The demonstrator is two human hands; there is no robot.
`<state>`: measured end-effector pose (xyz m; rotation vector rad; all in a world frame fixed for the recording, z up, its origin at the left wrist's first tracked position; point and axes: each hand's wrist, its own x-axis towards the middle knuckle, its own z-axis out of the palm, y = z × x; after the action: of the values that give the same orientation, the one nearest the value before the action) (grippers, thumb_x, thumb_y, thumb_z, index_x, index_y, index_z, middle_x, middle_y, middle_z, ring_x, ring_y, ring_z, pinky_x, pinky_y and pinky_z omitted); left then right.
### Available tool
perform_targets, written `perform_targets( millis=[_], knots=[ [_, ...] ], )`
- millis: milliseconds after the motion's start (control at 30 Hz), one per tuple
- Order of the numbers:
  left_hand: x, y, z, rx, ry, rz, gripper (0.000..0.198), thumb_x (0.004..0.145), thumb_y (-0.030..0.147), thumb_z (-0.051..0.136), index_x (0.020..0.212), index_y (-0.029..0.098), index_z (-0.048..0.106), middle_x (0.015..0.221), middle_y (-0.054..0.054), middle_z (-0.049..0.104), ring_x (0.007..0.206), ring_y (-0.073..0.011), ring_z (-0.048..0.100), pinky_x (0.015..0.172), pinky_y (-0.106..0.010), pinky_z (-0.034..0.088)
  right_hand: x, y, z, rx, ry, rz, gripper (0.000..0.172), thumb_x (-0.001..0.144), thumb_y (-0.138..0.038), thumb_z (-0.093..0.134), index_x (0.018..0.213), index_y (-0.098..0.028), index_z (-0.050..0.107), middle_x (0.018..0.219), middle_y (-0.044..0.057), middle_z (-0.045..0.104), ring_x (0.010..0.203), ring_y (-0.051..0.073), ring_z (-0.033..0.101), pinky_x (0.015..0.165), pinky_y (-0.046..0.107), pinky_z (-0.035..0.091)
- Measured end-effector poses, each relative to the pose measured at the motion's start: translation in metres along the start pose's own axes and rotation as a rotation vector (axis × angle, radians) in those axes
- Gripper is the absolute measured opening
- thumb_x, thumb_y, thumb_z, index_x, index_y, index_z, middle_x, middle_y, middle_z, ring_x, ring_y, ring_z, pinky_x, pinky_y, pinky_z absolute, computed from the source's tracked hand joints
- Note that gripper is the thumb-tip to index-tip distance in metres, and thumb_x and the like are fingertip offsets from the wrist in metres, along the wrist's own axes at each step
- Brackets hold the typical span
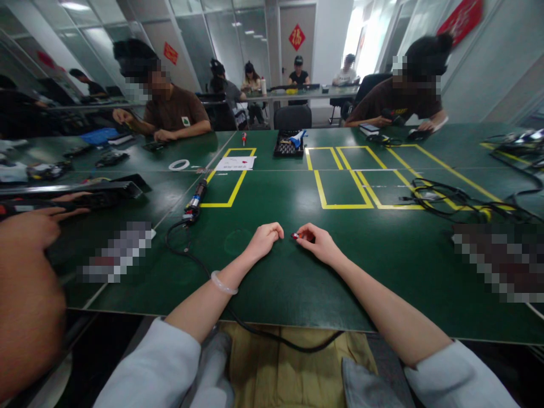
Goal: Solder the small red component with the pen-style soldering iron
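My right hand [318,243] is closed in a pinch over the green tabletop [272,294]. Between its thumb and fingertips is a small red, white and dark piece [294,236], too small to name. A short gap to the left, my left hand [266,239] hovers at or rests on the table, fingers curled in; whatever they may hold is hidden. A black cylindrical tool [195,202] with a cord lies beyond my left forearm. Its black cable [204,266] runs under that forearm and down over the table's front edge.
Yellow tape rectangles [346,205] mark the table ahead, with a paper sheet [235,163] and a black tray [289,149] behind. Coiled cables [442,198] lie right. A co-worker's arm [29,255] reaches in at left. Two people sit across the table.
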<state>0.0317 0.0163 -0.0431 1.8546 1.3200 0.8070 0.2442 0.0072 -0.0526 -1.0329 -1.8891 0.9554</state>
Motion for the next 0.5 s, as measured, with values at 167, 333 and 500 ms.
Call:
perform_targets(
  millis=[167, 333, 500],
  knots=[
    [0.000, 0.001, -0.002, 0.042, -0.007, 0.030, 0.022, 0.068, 0.015, 0.038, 0.070, 0.016, 0.060, 0.055, 0.002, 0.046, 0.054, -0.0116, 0.041, 0.054, -0.024, 0.030, 0.000, 0.001, 0.000, -0.004, -0.002, 0.002, 0.015, 0.081, -0.027, 0.062, 0.092, -0.016, 0.061, 0.075, 0.000, 0.060, 0.065, 0.012, 0.053, 0.062, 0.024, 0.043],
    [0.008, -0.002, -0.028, 0.071, 0.121, 0.027, 0.023, 0.069, 0.016, 0.037, 0.071, 0.016, 0.060, 0.056, 0.002, 0.046, 0.054, -0.0117, 0.042, 0.053, -0.024, 0.031, 0.000, 0.001, -0.001, -0.012, -0.008, 0.000, 0.015, 0.082, -0.027, 0.061, 0.092, -0.017, 0.061, 0.074, -0.001, 0.059, 0.064, 0.012, 0.052, 0.062, 0.024, 0.042],
    [0.014, -0.025, -0.092, 0.195, 0.441, -0.115, 0.027, 0.069, 0.016, 0.037, 0.079, 0.016, 0.062, 0.060, 0.000, 0.050, 0.055, -0.0131, 0.044, 0.053, -0.025, 0.033, 0.000, 0.000, -0.001, -0.005, -0.017, 0.012, 0.016, 0.082, -0.028, 0.062, 0.092, -0.017, 0.060, 0.074, -0.001, 0.060, 0.065, 0.011, 0.052, 0.063, 0.024, 0.042]
  ],
)
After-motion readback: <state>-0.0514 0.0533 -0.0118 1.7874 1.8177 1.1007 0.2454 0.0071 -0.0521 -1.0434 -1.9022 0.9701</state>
